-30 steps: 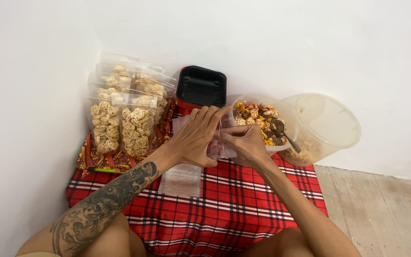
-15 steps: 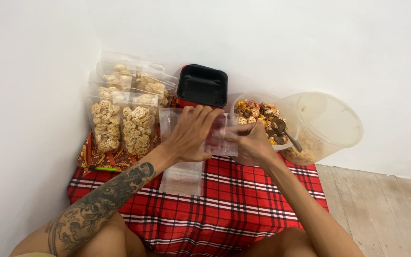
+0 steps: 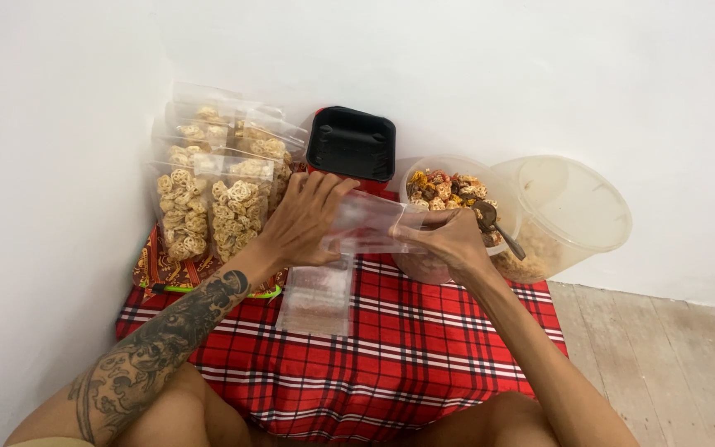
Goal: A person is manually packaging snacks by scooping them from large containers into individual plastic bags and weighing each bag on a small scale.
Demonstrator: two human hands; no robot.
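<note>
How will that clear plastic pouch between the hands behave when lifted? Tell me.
The clear plastic pouch is probably floppy: thin film, held up by both the left hand and right hand. Likely very light, since it looks empty. Its glossy surface may be slippery.

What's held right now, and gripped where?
An empty clear plastic pouch, held by both: left hand at its left end, right hand at its right end.

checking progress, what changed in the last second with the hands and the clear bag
The left hand and right hand have drawn slightly apart, and the empty clear bag they hold now shows stretched between them; before, the hands nearly covered it. Both kept their hold. The filled snack bags, black tray, bowl with its spoon, and flat bags on the cloth stayed put.
</note>
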